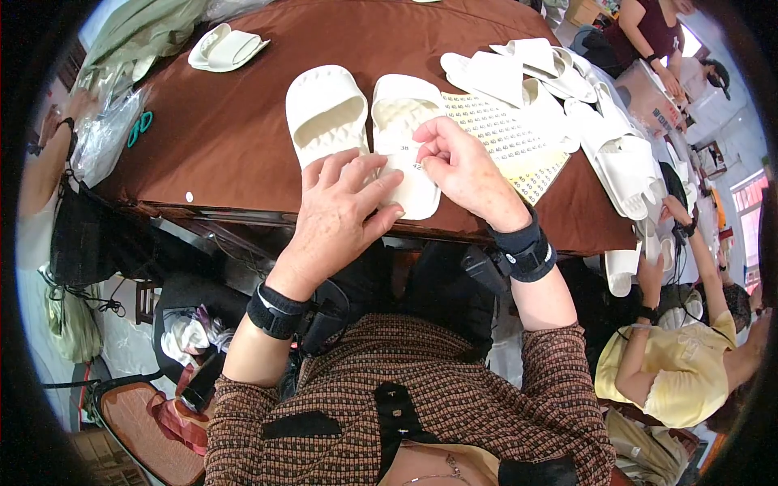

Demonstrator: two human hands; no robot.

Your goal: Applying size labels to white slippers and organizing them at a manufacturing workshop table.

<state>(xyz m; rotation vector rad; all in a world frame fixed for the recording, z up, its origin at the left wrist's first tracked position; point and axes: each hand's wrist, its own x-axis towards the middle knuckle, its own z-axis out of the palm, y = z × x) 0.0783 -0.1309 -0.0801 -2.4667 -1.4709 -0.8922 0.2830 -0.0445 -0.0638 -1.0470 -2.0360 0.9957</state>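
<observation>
Two white slide slippers lie side by side before me, the left slipper (pixel 331 109) and the right slipper (pixel 417 190). My left hand (pixel 340 198) rests across their near ends, fingers spread and palm down. Over the right slipper, my right hand (pixel 466 166) has its thumb and forefinger pinched at a small printed sticker (pixel 418 166). Another small printed mark (pixel 404 148) shows on that slipper's insole. Beside my right hand lies a pale yellow sheet of small stickers (pixel 494 130), partly covered by the hand and other slippers.
A brown cloth (pixel 219 138) covers the table. More white slippers (pixel 608 154) are heaped at the right, and one pair (pixel 227 47) sits far left. Clear plastic bags (pixel 113 134) lie at the left edge. A person in yellow (pixel 673 373) works at the right.
</observation>
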